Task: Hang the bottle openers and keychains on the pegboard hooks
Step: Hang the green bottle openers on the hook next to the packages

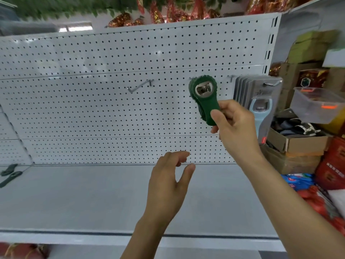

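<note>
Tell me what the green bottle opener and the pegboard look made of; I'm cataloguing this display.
Green bottle opener, gripped by the right hand: matte green body, likely plastic or rubber, with a shiny, metal-looking insert in its head. Pegboard: smooth, pale grey perforated panel, probably painted sheet metal, with faint glare.

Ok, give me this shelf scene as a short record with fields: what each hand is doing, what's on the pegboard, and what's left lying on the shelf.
right hand: grips the handle of the green bottle openers, held up at the pegboard
left hand: open, holding nothing, raised over the shelf
empty hook: bare, left of the green openers
packaged openers: a row of carded packs hanging on a hook at the right
still to hang: dark items lying on the shelf at far left
right side: boxes stacked beside the shelving
</note>
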The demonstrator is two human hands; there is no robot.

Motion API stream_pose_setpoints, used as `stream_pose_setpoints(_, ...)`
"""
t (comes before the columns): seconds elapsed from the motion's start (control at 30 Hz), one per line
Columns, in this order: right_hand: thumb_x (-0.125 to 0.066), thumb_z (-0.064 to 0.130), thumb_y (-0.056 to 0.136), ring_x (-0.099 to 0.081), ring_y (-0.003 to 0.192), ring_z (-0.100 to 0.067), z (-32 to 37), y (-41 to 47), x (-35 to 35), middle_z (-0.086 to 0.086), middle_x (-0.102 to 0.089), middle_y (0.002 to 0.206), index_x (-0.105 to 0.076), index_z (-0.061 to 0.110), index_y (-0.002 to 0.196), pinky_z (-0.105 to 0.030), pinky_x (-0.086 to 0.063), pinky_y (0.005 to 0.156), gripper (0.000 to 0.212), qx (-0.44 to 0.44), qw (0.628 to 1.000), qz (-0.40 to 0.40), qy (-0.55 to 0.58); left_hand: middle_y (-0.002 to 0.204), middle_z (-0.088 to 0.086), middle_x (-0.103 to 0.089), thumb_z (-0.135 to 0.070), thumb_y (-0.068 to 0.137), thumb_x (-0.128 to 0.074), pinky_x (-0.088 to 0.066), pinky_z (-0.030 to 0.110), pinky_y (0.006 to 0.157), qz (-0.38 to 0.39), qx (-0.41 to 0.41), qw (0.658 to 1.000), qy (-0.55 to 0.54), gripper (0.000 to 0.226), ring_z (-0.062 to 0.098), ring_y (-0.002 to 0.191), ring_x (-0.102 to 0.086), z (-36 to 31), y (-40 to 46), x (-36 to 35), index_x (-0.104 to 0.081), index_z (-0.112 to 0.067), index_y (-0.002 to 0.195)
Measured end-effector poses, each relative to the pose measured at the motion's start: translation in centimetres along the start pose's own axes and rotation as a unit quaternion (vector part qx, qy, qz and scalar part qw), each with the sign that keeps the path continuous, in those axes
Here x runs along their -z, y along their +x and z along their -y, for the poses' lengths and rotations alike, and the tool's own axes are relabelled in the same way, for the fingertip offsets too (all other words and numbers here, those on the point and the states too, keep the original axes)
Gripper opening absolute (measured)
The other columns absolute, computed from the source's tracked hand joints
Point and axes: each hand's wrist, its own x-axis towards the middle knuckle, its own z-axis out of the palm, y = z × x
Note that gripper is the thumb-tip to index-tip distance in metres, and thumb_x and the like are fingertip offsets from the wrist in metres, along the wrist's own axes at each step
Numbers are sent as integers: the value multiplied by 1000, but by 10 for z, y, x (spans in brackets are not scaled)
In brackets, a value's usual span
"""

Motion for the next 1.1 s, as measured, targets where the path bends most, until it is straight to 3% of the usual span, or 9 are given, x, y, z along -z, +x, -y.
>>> stream_pose_setpoints(0.3, -53, 10, 95, -54, 48, -2, -15, 15, -2, 0, -67, 79, -60, 17, 96, -11, -39, 45, 10, -36, 999, 10, -32, 107, -24, -58, -41, 93, -56, -45, 22, 90, -5, 9, 1000, 28, 27, -3, 104, -53, 1, -10, 6, -57, -36, 120)
stream_pose_setpoints(0.5, -52, 11, 96, -55, 49, 1, -19, 7, 1, 0, -65, 77, -61, 10, 101, -12, -42, 46, 10, -57, 997, 19, -44, 106, -22, -59, -38, 93, -58, -45, 24, 91, -11, 19, 999, 42, 27, -2, 102, -54, 0, -21, 9, -58, -33, 120)
stream_pose_setpoints(0.63, -54, 20, 95, -60, 65, -11, -29, -25, -1, -4, -67, 84, -61, 13, 104, -23, -46, 56, 14, -106, 993, 50, -30, 106, -22, -57, -39, 93, -57, -45, 23, 89, -19, 29, 997, 73, 29, -2, 101, -53, 2, -32, 14, -58, -31, 121)
stream_pose_setpoints(0.73, -56, 26, 93, -63, 84, -14, -39, -64, -7, 3, -67, 95, -61, 22, 107, -28, -49, 70, 14, -87, 991, 82, -57, 109, -19, -58, -43, 94, -53, -47, 24, 90, -21, 46, 994, 93, 33, -1, 103, -54, 7, -47, 18, -58, -29, 123)
stream_pose_setpoints(0.83, -54, 31, 95, -60, 94, -2, -44, -107, -20, 16, -64, 100, -59, 27, 112, -25, -48, 78, 19, -43, 985, 126, -109, 113, -16, -61, -53, 93, -45, -49, 26, 88, -15, 58, 990, 126, 40, 0, 103, -56, 20, -66, 26, -57, -29, 124)
stream_pose_setpoints(1.0, -52, 32, 95, -55, 97, 3, -55, -163, -55, 20, -58, 109, -55, 30, 118, -9, -39, 82, 23, 7, 965, 197, -174, 111, -16, -61, -59, 93, -38, -53, 27, 80, -28, 100, 983, 152, 44, 0, 99, -58, 58, -101, 53, -55, -31, 123)
stream_pose_setpoints(1.1, -51, 35, 95, -54, 98, 4, -62, -187, -85, 21, -56, 112, -54, 30, 120, -13, -41, 84, 26, -5, 952, 240, -189, 114, -17, -61, -63, 93, -34, -54, 24, 77, -21, 142, 977, 160, 48, -1, 98, -58, 81, -121, 74, -53, -33, 125)
